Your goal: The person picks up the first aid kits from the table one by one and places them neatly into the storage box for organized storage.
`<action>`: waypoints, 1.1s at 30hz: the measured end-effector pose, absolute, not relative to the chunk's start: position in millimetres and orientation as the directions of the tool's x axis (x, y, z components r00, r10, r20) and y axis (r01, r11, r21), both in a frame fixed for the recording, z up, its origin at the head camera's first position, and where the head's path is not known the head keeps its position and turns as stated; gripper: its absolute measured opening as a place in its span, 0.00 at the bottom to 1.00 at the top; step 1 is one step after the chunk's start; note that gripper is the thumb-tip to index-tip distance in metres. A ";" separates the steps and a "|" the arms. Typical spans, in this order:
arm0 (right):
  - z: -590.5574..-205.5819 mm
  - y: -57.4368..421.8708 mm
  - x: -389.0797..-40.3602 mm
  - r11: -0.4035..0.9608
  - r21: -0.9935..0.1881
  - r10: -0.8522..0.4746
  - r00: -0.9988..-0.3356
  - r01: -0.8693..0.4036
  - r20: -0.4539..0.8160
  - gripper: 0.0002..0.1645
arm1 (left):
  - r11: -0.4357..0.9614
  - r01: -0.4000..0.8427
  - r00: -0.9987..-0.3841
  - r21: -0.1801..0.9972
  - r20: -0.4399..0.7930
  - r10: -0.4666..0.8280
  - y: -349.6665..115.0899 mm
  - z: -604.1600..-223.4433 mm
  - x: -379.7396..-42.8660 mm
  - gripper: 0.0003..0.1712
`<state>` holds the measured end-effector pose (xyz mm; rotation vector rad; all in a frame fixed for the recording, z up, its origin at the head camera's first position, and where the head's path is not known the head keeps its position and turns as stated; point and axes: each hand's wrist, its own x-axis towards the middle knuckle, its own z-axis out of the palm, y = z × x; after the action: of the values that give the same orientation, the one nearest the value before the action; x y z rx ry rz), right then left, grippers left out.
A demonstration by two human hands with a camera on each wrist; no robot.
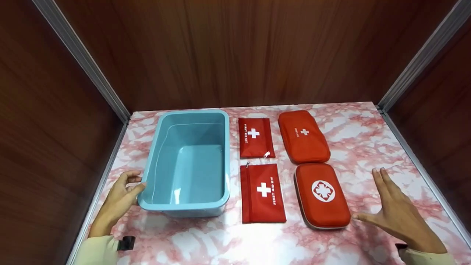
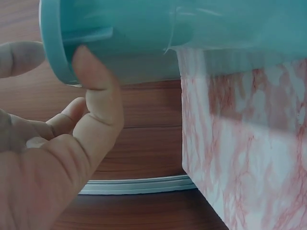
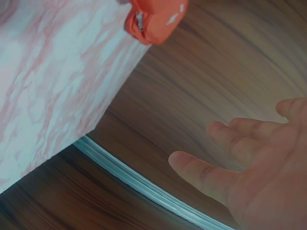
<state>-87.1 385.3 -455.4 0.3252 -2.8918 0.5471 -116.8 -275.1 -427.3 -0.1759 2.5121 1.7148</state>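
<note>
- Blue plastic makes up the tub (image 1: 191, 165), which stands upright on the marbled table (image 1: 213, 243) with nothing in it.
- At the tub's near left corner, the left hand (image 1: 123, 191) pinches the rim, one digit above the lip and another beneath it.
- Well to the right of the tub, the right hand (image 1: 397, 209) is spread wide and holds nothing; its thumb points toward the hard case (image 1: 323, 197). Whether the tip touches that case I cannot tell.
- Just right of the tub lie the small flat pouch (image 1: 255, 138) and, nearer the person, the large flat pouch (image 1: 263, 193).
- Farther right of the tub, past those pouches, the soft case (image 1: 304, 136) lies beyond the hard case, their ends about touching.
- For good steadying, I would keep the left pinch light and level, since a pull on one corner could tilt or drag the tub.
- For a sure grasp, the right hand would best span the hard case across its long sides, as its domed top looks slick, and lift straight up so the soft case is not nudged.
</note>
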 end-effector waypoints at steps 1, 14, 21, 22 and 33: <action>-455.7 385.5 -87.2 0.908 -0.340 -0.179 -0.961 -0.244 0.212 0.81 | 0.357 -0.146 -0.989 0.923 -0.142 -0.039 -275.3 -427.6 -116.9 0.29; -459.4 385.3 -89.7 0.909 -0.346 -0.176 -0.967 -0.232 0.185 0.81 | 0.355 -0.076 -0.997 0.932 -0.078 -0.010 -277.6 -431.0 -119.9 0.27; -463.4 383.0 -94.4 0.902 -0.362 -0.187 -0.969 -0.235 0.162 0.81 | 0.350 -0.075 -0.997 0.934 -0.074 -0.017 -281.0 -435.0 -120.2 0.28; -463.8 382.5 -95.0 0.901 -0.366 -0.187 -0.969 -0.234 0.160 0.81 | 0.351 -0.077 -0.997 0.933 -0.076 -0.016 -281.5 -435.2 -120.3 0.28; -470.7 377.1 -99.7 0.890 -0.401 -0.182 -0.976 -0.216 0.122 0.80 | 0.332 -0.088 -0.996 0.939 -0.088 -0.014 -282.1 -434.8 -122.8 0.29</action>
<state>-99.7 377.1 -470.7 0.3135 -2.9755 0.6459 -122.8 -282.1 -434.8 -0.0965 2.5115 1.7768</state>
